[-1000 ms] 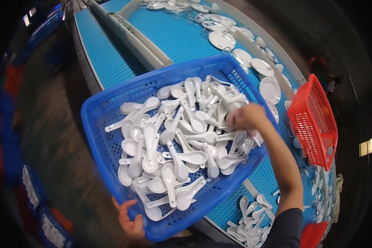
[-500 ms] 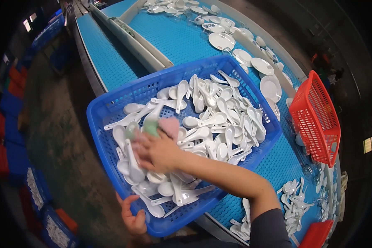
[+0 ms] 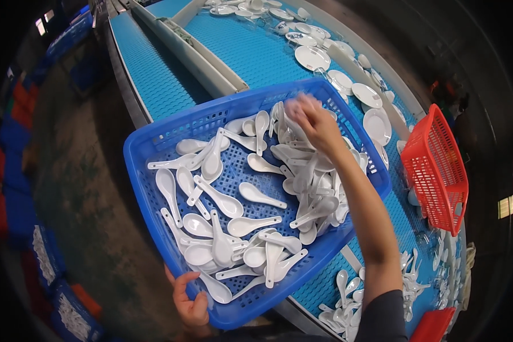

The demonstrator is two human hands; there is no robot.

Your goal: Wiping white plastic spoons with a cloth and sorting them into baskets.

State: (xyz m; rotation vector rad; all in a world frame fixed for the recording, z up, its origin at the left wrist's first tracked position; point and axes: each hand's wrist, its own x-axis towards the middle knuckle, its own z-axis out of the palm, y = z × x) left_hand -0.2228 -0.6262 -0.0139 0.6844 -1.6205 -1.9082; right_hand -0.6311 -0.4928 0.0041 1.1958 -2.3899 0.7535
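A blue plastic basket (image 3: 148, 194) with slotted sides sits tilted before me, holding many white soup spoons (image 3: 259, 195). They lie heaped on its right side; on the left they are spread loosely, and bare basket floor shows between them. My left hand (image 3: 191, 302) grips the near left corner of the basket rim, fingers curled. Over the far right part of the spoons is my right hand (image 3: 319, 128), bent at the fingers and smeared by motion. Something pinkish shows at its fingertips, too blurred to name.
The basket rests by a blue conveyor belt (image 3: 256, 54). White plates (image 3: 312, 58) and other dishes line its far right side. A red basket (image 3: 436, 171) stands at the right, and more spoons (image 3: 347, 299) lie on the belt below. Stacked crates (image 3: 14, 131) fill the left edge.
My right hand has swept from the left of the basket to its far right. Spoons have shifted right, baring the basket floor. The green and pink pieces at my fingers no longer show clearly.
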